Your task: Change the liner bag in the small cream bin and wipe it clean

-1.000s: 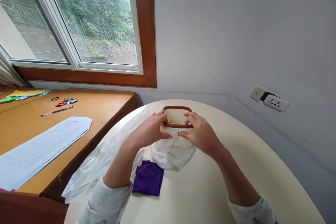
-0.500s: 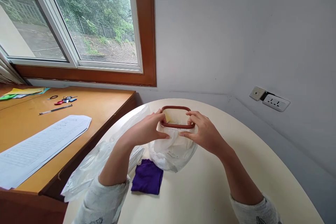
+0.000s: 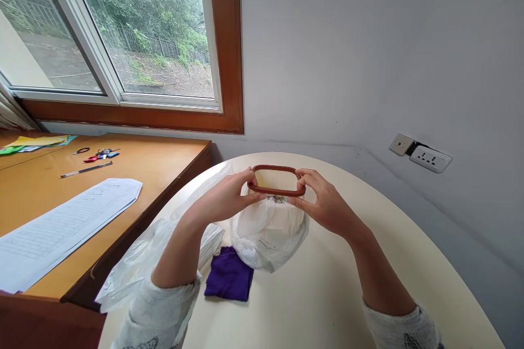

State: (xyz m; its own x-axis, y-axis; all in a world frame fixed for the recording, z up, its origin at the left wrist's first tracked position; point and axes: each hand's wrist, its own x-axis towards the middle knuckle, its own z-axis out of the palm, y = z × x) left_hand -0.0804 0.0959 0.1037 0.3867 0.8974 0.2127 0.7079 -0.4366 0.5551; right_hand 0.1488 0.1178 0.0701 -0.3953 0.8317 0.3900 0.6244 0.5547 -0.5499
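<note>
My left hand (image 3: 223, 199) and my right hand (image 3: 327, 202) grip the opposite ends of a brown rounded-rectangular rim ring (image 3: 276, 192). Each hand has its fingers curled at the ring and its thumb on the near side below. Right under the ring sits a small pale bin (image 3: 282, 221), wrapped in a thin white plastic bag (image 3: 268, 256) that bulges over its front. A gap with the bag's dark-specked edge shows between ring and bin. Just in front of the bag, to the left, lies a folded purple cloth (image 3: 229, 275).
Another clear plastic bag (image 3: 139, 262) spreads over the left side of the round cream table (image 3: 315, 294), partly behind my left arm. A wooden desk (image 3: 164, 169) adjoins on the left, with papers (image 3: 77, 229), a pen (image 3: 87, 169) and keys (image 3: 104, 155). The wall (image 3: 311, 65) stands behind.
The ring has risen and tilted slightly off the bin, opening a gap below its near edge. My right hand has shifted a little to the right along with it.
</note>
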